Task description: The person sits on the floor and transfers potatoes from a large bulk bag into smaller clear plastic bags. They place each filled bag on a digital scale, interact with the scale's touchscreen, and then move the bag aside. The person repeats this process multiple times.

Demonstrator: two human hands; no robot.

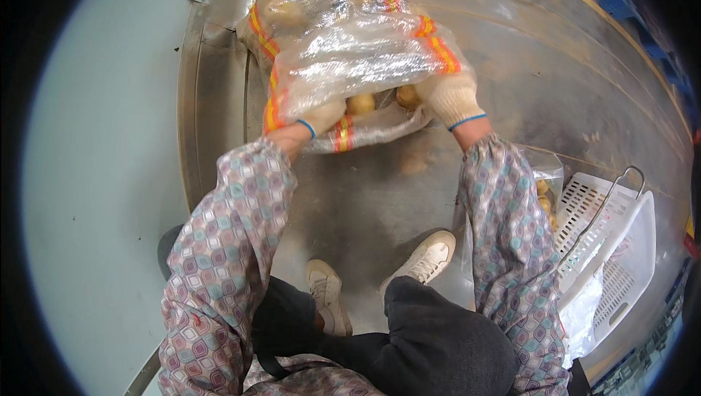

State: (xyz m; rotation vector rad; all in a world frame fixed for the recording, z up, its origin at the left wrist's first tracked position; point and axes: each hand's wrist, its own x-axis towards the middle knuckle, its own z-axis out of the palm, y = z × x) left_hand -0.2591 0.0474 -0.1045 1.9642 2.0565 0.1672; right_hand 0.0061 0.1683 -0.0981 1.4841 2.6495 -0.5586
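Note:
A large translucent woven plastic sack [350,51] with red and yellow stripes lies on the floor before me, its mouth towards me. Round yellow-brown produce, perhaps potatoes, shows in the opening, one piece [361,104] near my left hand. My left hand [324,117], in a cream knitted glove with a blue cuff, reaches inside the mouth at the left; its fingers are hidden under the plastic. At the right side of the mouth is my right hand [450,94], gloved alike, its fingers partly covered by the sack's edge, so its hold is not clear.
A white perforated plastic basket [594,204] with a metal handle stands at the right, with clear plastic in it. Beside it a clear bag [550,199] holds similar produce. A pale panel [104,177] fills the left. My shoes [430,256] are on the floor below the sack.

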